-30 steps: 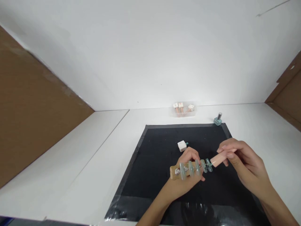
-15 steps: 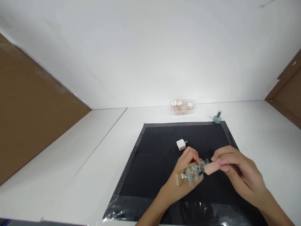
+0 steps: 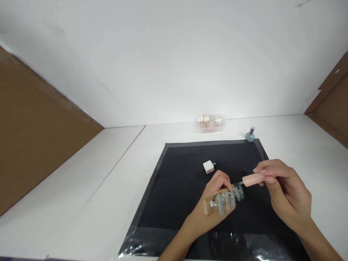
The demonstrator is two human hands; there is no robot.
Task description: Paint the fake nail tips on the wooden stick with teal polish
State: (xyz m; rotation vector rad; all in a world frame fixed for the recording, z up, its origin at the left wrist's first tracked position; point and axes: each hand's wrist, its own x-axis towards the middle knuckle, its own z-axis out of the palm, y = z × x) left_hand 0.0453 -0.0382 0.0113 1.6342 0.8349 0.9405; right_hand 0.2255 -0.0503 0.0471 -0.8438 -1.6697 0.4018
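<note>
The left hand (image 3: 210, 189) gripped one wooden stand (image 3: 207, 208) bearing five green nails (image 3: 227, 201); the right hand (image 3: 292, 192), angled inward, pinched one brush (image 3: 252, 179).

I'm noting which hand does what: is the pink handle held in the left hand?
No, the right hand holds the pink handle between its fingers, while the left hand holds the wooden holder.

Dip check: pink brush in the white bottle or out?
Out: right hand holds the pink brush at green nail tips, apart from the white bottle.

Forearms (image 3: 181, 233) cut off; brush tip (image 3: 238, 183) indistinct.
</note>
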